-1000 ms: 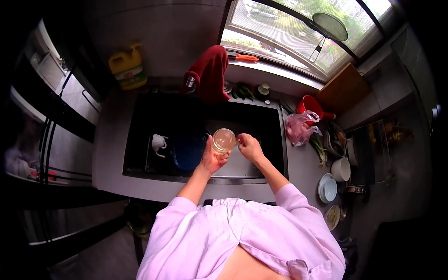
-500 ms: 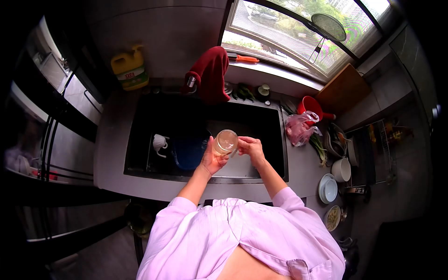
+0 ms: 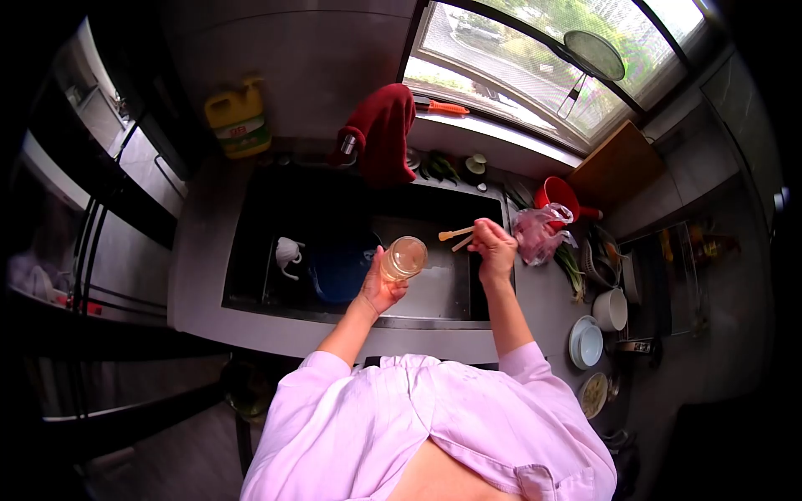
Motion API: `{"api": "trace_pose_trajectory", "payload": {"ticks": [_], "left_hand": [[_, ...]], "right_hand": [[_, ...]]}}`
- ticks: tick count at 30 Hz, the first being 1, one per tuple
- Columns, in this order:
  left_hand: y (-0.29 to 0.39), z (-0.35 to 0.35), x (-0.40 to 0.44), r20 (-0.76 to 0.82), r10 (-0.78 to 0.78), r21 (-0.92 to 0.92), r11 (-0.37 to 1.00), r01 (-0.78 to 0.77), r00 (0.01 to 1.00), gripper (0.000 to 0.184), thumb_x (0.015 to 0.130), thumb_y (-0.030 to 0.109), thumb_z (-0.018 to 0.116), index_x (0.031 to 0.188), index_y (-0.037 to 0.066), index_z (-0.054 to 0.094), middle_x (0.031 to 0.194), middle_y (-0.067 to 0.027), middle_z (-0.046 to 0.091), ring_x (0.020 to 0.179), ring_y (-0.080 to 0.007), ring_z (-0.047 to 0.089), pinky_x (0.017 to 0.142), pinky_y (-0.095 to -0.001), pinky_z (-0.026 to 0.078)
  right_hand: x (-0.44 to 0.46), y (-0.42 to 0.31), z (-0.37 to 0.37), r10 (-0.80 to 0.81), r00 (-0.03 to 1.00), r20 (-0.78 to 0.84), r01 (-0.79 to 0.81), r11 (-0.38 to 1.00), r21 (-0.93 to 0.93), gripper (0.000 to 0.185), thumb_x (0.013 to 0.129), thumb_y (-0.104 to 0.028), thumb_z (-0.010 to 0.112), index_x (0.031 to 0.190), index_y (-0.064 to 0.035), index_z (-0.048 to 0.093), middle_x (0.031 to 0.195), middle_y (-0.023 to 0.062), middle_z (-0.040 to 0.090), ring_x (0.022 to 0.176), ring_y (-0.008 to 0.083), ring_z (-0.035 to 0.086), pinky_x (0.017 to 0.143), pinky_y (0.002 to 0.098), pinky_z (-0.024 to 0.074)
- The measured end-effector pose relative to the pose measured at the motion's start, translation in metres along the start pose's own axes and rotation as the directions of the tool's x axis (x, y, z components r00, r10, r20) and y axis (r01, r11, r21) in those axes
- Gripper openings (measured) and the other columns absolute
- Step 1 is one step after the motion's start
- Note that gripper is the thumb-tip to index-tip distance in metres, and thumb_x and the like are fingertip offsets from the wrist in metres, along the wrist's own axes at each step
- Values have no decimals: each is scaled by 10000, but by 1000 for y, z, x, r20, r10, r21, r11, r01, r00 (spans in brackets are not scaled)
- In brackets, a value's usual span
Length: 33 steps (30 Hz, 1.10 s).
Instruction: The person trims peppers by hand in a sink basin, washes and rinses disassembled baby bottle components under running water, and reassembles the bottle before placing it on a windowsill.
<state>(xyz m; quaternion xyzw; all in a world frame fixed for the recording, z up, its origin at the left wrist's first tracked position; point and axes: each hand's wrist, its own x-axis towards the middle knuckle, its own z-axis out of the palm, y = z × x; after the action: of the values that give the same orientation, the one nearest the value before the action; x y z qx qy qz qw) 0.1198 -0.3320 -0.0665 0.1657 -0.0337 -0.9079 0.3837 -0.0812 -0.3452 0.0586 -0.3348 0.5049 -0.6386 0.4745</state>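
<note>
Over the sink [image 3: 451,317], my left hand [image 3: 383,288] is closed around a clear glass jar [image 3: 406,258], its round mouth facing up toward me. To its right, my right hand [image 3: 494,246] is closed on two thin tan sticks [image 3: 461,235] whose ends point left, apart from the jar. One stick has a thicker yellowish tip; whether they are joined inside the fist is hidden. Below the left hand, a blue basin [image 3: 334,271] sits in the sink. A white bundle with loops [image 3: 288,255] lies left of the basin.
A red cloth [image 3: 388,134] drapes over the faucet at the back. A yellow jug [image 3: 238,121] stands back left. On the right counter are a plastic bag [image 3: 541,236], a red pot [image 3: 558,194], a white pot [image 3: 611,310] and stacked bowls [image 3: 589,344].
My right hand has moved right and slightly up, away from the jar, and the tan sticks now show in it. My left hand stays nearly in place with the jar.
</note>
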Motion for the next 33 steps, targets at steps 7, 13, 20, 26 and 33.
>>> {"api": "trace_pose_trajectory", "payload": {"ticks": [7,13,20,26,33], "left_hand": [[-4,4,4,-43,7,10,1000,-7,999,739,680,670,556,1192,143,474,996,-168,577,487,-91,401,398,-167,333],[-4,13,-2,-100,11,0,1000,-11,995,554,708,619,577,1021,164,537,837,-35,580,487,-112,447,392,-185,379],[1,5,-7,-101,20,-41,999,-24,995,462,708,584,607,971,214,524,752,-4,549,465,-138,463,363,-195,347],[-2,11,-11,-101,1,-5,1000,-1,995,434,728,573,594,947,202,545,754,14,553,461,-123,442,374,-187,360],[-5,13,-11,-62,-24,-23,999,23,998,443,720,572,603,926,183,553,715,6,552,456,-136,451,361,-190,343]], "right_hand": [[-34,-35,38,-129,974,188,167,964,-206,116,795,-70,601,879,4,632,686,5,574,571,65,539,515,205,480],[-47,-5,66,-367,819,440,567,634,-527,147,742,-68,668,864,3,632,768,65,590,650,118,592,576,213,471],[-56,0,60,-379,621,686,780,220,-586,213,729,-73,653,940,-53,637,879,95,571,739,248,575,645,281,483],[-48,3,54,-187,851,490,478,661,-578,123,695,-40,669,818,-28,664,829,47,549,694,134,535,604,233,440],[-25,6,53,159,933,324,78,787,-611,220,644,-16,665,696,-63,456,611,-18,459,512,67,394,460,191,311]]}}
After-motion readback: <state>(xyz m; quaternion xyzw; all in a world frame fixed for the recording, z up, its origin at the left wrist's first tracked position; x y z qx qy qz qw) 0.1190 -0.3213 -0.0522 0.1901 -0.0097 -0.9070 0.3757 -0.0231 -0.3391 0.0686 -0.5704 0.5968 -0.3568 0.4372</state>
